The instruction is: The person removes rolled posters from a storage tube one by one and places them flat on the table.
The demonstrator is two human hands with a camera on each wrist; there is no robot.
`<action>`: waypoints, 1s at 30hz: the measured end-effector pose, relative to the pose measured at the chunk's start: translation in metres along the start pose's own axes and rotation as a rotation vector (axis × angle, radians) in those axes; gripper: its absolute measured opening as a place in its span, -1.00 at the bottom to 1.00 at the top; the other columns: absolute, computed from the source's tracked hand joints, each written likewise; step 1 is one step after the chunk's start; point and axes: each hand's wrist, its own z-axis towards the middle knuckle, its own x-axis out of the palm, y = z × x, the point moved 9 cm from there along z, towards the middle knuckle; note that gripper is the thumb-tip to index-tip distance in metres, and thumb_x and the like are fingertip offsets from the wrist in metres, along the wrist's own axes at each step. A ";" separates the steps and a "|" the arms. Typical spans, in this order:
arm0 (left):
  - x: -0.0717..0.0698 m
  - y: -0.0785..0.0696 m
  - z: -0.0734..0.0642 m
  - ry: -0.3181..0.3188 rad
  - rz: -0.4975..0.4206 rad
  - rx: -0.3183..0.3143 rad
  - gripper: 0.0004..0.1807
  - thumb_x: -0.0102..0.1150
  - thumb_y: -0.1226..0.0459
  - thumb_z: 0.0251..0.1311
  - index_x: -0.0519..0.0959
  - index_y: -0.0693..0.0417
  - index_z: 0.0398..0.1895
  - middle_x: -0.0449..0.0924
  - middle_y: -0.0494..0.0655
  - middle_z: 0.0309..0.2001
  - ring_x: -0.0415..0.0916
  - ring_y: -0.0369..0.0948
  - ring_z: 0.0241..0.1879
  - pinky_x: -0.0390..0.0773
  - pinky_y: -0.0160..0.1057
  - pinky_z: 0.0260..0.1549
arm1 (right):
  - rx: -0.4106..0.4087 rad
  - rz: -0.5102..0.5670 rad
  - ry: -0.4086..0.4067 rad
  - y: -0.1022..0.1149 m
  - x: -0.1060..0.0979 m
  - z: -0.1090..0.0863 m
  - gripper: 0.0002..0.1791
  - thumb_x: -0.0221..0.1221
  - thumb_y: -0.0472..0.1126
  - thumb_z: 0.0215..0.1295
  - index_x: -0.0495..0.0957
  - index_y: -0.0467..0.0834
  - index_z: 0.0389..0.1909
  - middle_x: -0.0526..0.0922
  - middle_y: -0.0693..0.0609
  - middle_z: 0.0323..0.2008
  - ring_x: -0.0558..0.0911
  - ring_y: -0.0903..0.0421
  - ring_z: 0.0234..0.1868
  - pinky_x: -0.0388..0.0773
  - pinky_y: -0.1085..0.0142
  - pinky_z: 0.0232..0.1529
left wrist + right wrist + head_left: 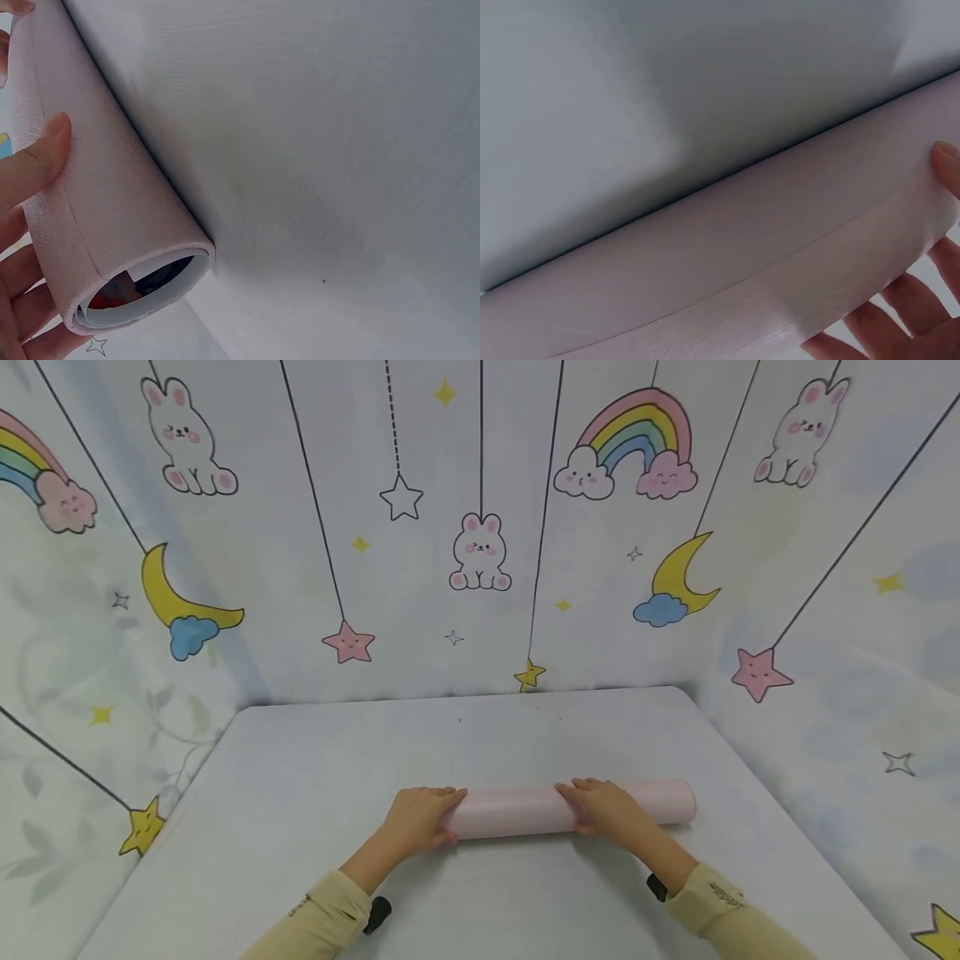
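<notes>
A pale pink rolled-up sheet (517, 812) lies crosswise on the white table, its long outer edge showing as a seam. My left hand (420, 818) grips its left end, the thumb on the near side and the fingers over the far side. Further right, my right hand (603, 808) holds the roll past its middle in the same way, and the right end sticks out beyond it. In the left wrist view the open end of the roll (142, 289) shows a white inner layer, with something dark and red visible through it. The right wrist view shows the fingers (874, 330) curved round the roll.
The white table (337, 752) runs back to a fabric backdrop (300, 527) printed with rabbits, stars, moons and rainbows. Similar fabric hangs on the left and right sides. Black wrist-worn devices (377, 914) show beside both sleeves.
</notes>
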 end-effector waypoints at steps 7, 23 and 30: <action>0.001 -0.002 -0.005 -0.020 -0.007 -0.002 -0.31 0.44 -0.02 -0.27 0.54 0.01 0.04 0.61 -0.11 -0.08 0.59 -0.11 -0.23 0.52 -0.16 -0.41 | -0.006 -0.085 0.009 0.021 0.008 0.014 -0.29 0.42 -0.05 -0.14 0.43 -0.09 0.11 0.57 -0.18 -0.09 0.56 -0.15 -0.12 0.49 -0.04 -0.20; 0.004 0.000 -0.001 -0.006 -0.004 -0.006 -0.31 0.42 -0.03 -0.23 0.52 -0.03 0.07 0.60 -0.13 -0.05 0.59 -0.12 -0.19 0.53 -0.15 -0.40 | 0.015 -0.022 -0.037 0.024 0.006 0.013 -0.28 0.41 -0.04 -0.15 0.43 -0.08 0.12 0.57 -0.12 -0.18 0.55 -0.13 -0.16 0.44 -0.14 -0.18; 0.005 -0.001 -0.005 -0.001 0.012 -0.043 -0.28 0.42 -0.02 -0.24 0.51 -0.02 0.10 0.57 -0.08 -0.01 0.56 -0.10 -0.11 0.54 -0.12 -0.31 | -0.002 -0.046 -0.057 0.026 0.006 0.014 -0.27 0.42 -0.04 -0.16 0.42 -0.05 0.12 0.56 -0.08 -0.21 0.56 -0.10 -0.18 0.46 -0.11 -0.20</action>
